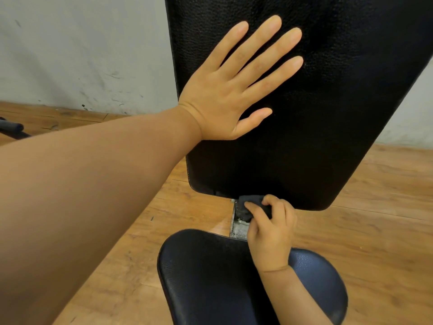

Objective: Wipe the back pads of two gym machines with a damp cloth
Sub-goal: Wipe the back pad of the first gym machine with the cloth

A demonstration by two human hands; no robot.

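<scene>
The tall black back pad of pebbled leatherette (328, 102) fills the upper middle of the view, tilted back, its lower edge hanging above a gap in the frame. At that lower edge sits the small dark grey cloth (251, 205), bunched up and touching the bottom rim of the pad near its middle. The right hand (271, 228) grips the cloth, fingers and thumb curled round the wad. The left hand (234, 83) lies flat on the pad higher up — fingers straight and spread, palm pressed to the surface, holding nothing, apparently steadying the pad.

With the cloth down at the very bottom rim, I judge this pad's wipe to be at or near the end of a stroke, though the surface shows no clear wet trail, so how much of it has been covered cannot be told. No second machine is in view; by the task, at least one back pad is likely still to do.

Below the pad is the rounded dark blue-black seat cushion (210, 277), over which the right forearm reaches. Between seat and pad a grey metal bracket with bolts (239, 226) shows, just beside the cloth — a spot where the wad could snag. Around lie the brown wood-plank floor (375, 219) and a scuffed pale grey wall (82, 55); a dark padded bar end (11, 127) lies at the far left, well apart from the work.
</scene>
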